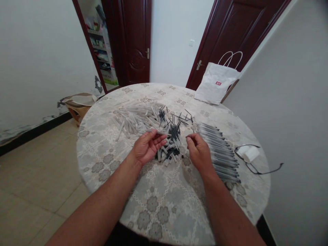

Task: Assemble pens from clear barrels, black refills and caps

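Note:
My left hand [149, 146], palm up, pinches a thin pale pen barrel [163, 133] between thumb and forefinger. To its right, my right hand [199, 152] is closed in a pinch; what its fingertips hold, if anything, is too small to make out. Between and below the hands lies a heap of short white and black pen parts [169, 152]. Behind my left hand, many loose whitish barrels [133, 119] are spread out. Thin dark refills [183, 119] lie scattered beyond the heap. Beside my right hand, assembled-looking grey pens [220, 153] lie side by side in a row.
A patterned cloth covers the round table [153, 205]. Black-framed glasses [258, 172] and a white tissue-like wad [248, 153] rest at the right. A white paper bag [216, 83] stands at the far right edge. A stool [79, 102] is at the left by the wall.

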`<state>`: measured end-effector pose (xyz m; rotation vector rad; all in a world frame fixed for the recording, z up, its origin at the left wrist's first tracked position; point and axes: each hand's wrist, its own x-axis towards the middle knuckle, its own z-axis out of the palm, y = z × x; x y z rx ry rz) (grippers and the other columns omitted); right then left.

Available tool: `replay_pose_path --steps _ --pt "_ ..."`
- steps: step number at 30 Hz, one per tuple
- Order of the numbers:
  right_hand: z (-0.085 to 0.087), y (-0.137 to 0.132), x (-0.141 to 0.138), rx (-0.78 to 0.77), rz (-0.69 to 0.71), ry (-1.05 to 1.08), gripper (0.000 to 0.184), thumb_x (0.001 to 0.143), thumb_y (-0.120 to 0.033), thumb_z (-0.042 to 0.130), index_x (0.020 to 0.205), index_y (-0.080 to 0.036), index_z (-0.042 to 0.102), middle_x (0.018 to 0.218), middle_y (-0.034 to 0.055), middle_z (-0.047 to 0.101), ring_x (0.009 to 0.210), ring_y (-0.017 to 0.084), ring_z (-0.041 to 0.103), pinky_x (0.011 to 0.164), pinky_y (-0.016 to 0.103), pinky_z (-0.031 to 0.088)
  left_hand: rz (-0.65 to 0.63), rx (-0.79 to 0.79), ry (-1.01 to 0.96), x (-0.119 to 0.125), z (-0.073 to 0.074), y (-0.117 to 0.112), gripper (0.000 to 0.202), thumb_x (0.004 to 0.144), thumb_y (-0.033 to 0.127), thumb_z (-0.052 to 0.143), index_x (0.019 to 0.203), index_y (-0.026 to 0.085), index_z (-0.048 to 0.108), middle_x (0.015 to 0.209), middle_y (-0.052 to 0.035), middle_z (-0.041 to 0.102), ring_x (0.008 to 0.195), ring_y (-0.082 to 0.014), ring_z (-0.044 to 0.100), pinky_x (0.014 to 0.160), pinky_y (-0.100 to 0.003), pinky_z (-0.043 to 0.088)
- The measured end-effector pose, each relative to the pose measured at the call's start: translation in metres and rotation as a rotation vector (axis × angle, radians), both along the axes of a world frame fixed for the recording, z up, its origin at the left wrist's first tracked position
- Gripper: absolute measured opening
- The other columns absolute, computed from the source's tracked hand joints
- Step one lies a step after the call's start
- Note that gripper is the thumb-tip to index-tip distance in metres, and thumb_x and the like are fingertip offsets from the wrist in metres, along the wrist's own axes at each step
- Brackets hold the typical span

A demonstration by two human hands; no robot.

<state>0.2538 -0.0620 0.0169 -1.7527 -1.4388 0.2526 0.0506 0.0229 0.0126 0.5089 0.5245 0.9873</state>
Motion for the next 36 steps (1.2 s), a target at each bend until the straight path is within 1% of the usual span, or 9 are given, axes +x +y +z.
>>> replay_pose_path --steps 3,6,12,15,18,23,28,33,36 --pt "0.003 -0.001 0.017 -0.239 -0.016 -0.345 0.02 0.095 -0.027 0.051 0.096 -0.018 0.069 0.096 0.0094 0.071 0.094 0.021 0.063 0.083 0.028 0.041 0.067 -0.066 -0.021 -0.001 0.0 0.006 0.01 0.094 0.022 0.065 0.088 0.015 0.064 0.081 -0.0049 0.076 0.076 -0.0169 0.077 0.071 -0.029 0.064" --pt "0.004 -0.004 0.017 -0.5 0.069 -0.468 0.019 0.094 -0.025 0.055 0.102 -0.018 0.071 0.101 0.0106 0.074 0.094 0.021 0.066 0.078 0.027 0.039 0.065 -0.068 -0.033 0.001 -0.001 0.005 0.01 0.093 0.021 0.066 0.087 0.013 0.065 0.08 -0.0071 0.076 0.075 -0.0183 0.077 0.069 -0.03 0.064" --pt "-0.003 -0.005 0.005 -0.599 0.154 -0.492 0.017 0.092 -0.03 0.06 0.099 -0.019 0.071 0.099 0.0109 0.076 0.092 0.023 0.067 0.073 0.028 0.037 0.07 0.01 -0.032 0.002 -0.002 0.003 0.01 0.092 0.018 0.068 0.085 0.013 0.063 0.084 -0.008 0.077 0.082 -0.0214 0.077 0.071 -0.033 0.065" --pt "-0.01 -0.002 0.005 -0.555 0.175 -0.473 0.013 0.09 -0.021 0.058 0.094 -0.018 0.07 0.097 0.0115 0.075 0.091 0.022 0.067 0.074 0.028 0.038 0.057 0.073 0.001 0.001 -0.002 0.002 0.011 0.089 0.019 0.072 0.088 0.013 0.062 0.09 -0.0089 0.077 0.089 -0.0229 0.077 0.076 -0.035 0.065" --pt "-0.012 0.001 0.005 -0.37 0.149 -0.373 0.017 0.09 -0.017 0.054 0.096 -0.017 0.069 0.098 0.0112 0.074 0.092 0.021 0.066 0.079 0.028 0.04 0.031 0.126 0.027 0.002 0.0 -0.001 0.018 0.086 0.02 0.076 0.094 0.014 0.061 0.096 -0.0089 0.077 0.092 -0.0243 0.077 0.08 -0.037 0.064" --pt "-0.008 0.0 -0.01 -0.075 0.141 0.046 0.02 0.099 -0.036 0.049 0.102 -0.021 0.063 0.083 0.0027 0.07 0.075 0.019 0.065 0.071 0.028 0.046 -0.033 0.187 0.049 0.003 0.0 -0.004 0.027 0.082 0.023 0.08 0.097 0.016 0.06 0.103 -0.0093 0.077 0.093 -0.0255 0.077 0.079 -0.038 0.064" --pt "-0.01 -0.005 -0.033 0.033 0.242 0.334 0.025 0.098 -0.042 0.054 0.109 -0.021 0.063 0.079 0.0005 0.068 0.067 0.016 0.064 0.066 0.027 0.049 -0.091 0.228 0.089 0.003 -0.002 -0.006 0.025 0.083 0.023 0.079 0.1 0.014 0.063 0.105 -0.0107 0.076 0.092 -0.0239 0.076 0.082 -0.038 0.063" --pt "-0.012 -0.004 -0.039 0.106 0.184 0.425 0.029 0.098 -0.041 0.056 0.113 -0.02 0.069 0.073 -0.0007 0.064 0.063 0.014 0.06 0.063 0.026 0.049 -0.119 0.23 0.11 0.003 -0.002 -0.007 0.025 0.083 0.023 0.079 0.1 0.014 0.064 0.103 -0.0121 0.077 0.092 -0.0237 0.076 0.082 -0.037 0.063" --pt "-0.014 -0.001 -0.039 0.116 0.185 0.601 0.029 0.092 -0.042 0.064 0.111 -0.02 0.067 0.076 -0.0011 0.064 0.061 0.013 0.058 0.058 0.025 0.049 -0.114 0.232 0.117 0.003 -0.002 -0.008 0.026 0.082 0.024 0.08 0.1 0.015 0.064 0.102 -0.0117 0.077 0.092 -0.0236 0.076 0.083 -0.038 0.062"
